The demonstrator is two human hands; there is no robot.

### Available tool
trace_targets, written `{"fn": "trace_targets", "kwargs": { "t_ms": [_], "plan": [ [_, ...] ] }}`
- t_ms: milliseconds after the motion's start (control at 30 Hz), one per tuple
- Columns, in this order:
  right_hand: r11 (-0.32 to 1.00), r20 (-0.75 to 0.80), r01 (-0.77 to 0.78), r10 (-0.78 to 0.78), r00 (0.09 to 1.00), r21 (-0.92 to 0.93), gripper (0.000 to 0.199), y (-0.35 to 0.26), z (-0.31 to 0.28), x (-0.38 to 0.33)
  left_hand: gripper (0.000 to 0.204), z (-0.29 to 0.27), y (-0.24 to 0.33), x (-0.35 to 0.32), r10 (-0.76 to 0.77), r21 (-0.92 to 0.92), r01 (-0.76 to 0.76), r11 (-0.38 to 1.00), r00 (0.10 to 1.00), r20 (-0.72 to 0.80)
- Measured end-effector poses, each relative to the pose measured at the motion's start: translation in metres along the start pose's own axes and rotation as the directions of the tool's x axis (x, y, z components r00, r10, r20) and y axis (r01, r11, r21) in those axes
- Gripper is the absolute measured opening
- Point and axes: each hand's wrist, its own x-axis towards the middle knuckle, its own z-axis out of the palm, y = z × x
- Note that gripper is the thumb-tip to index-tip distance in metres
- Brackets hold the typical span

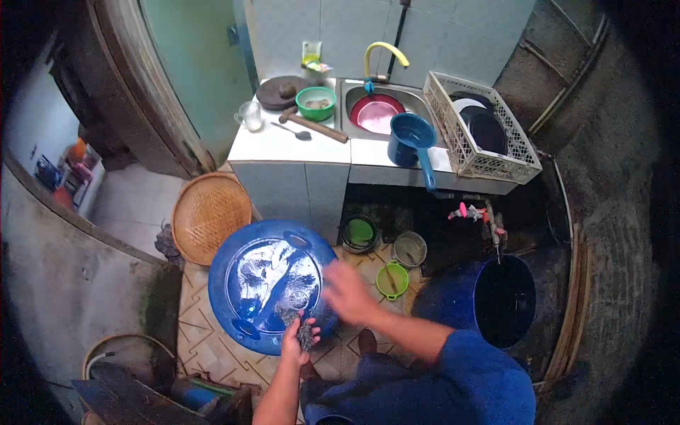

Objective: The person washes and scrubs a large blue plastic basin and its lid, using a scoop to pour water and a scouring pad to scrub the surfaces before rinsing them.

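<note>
- Over the near side of the blue basin, at 5 o'clock, holds a dark wiry clump in the left hand, palm turned up and fingers curled round, probably to keep loose strands together.
- At the basin's 3 o'clock edge, reaches with the right hand, too blurred to tell whether touching the rim or gripping anything.
- Slightly left of the view's centre, has the basin resting on the tiled floor, near the feet, likely for firm support and easy reach from both sides; shows a wet-looking shine on top.
- At 11 o'clock, just beside the basin, shows a woven tray tilted up, perhaps to save floor space.
- At 3 o'clock, well apart, shows a blue drum beneath a tap, presumably for catching water.
- At 1 o'clock, on the tabletop, shows a dipper beside the sink, likely for handiness; at 2 o'clock, dark round ware inside a lattice crate, apparently to drain.
</note>
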Motion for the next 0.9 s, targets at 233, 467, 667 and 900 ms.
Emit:
{"fn": "trace_targets", "kwargs": {
  "t_ms": [233,467,667,900],
  "plan": [
    [0.838,-0.741,-0.510,0.215,0.637,-0.195,0.074,0.091,-0.223,0.133,0.033,-0.023,0.025,-0.041,0.131,0.115,-0.111,0.987,0.973,-0.189],
    [0.329,0.177,-0.483,0.649,0.740,0.812,0.020,0.145,-0.228,0.153,0.033,-0.018,0.019,-0.050,0.144,0.212,-0.090,0.973,0.956,-0.257],
    [0.430,0.203,-0.491,0.560,0.803,0.758,0.014,0.079,-0.199,0.119,0.042,-0.014,0.029,-0.025,0.065,0.213,0.003,0.977,0.948,-0.312],
    [0.853,0.229,-0.523,0.510,0.829,-0.006,0.023,0.065,-0.117,0.047,0.034,0.016,0.042,0.070,0.056,0.303,0.042,0.952,0.949,-0.309]
  ]
}}
